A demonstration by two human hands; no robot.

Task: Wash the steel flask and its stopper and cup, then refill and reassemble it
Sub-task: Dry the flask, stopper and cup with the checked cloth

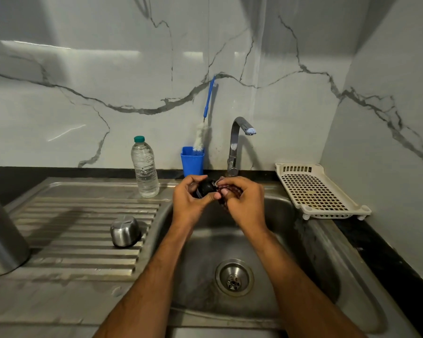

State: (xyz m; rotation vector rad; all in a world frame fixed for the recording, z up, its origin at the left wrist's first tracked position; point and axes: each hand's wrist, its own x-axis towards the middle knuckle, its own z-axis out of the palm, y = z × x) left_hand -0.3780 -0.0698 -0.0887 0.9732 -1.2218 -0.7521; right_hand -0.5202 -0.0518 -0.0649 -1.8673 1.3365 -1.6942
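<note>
Over the sink [303,240], the left hand [189,203] had its fingers curled round the black stopper [205,187]. The right hand [244,203] gripped a dark scrubbing cloth [226,191] pressed against it. The steel cup [125,231] sat upside down on the draining board [71,240], and the flask [3,235] stood at its left edge. The tap [237,142] was dry.

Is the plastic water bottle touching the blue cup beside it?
Apart. The head view shows bare wall and counter between the water bottle and the blue cup.
</note>
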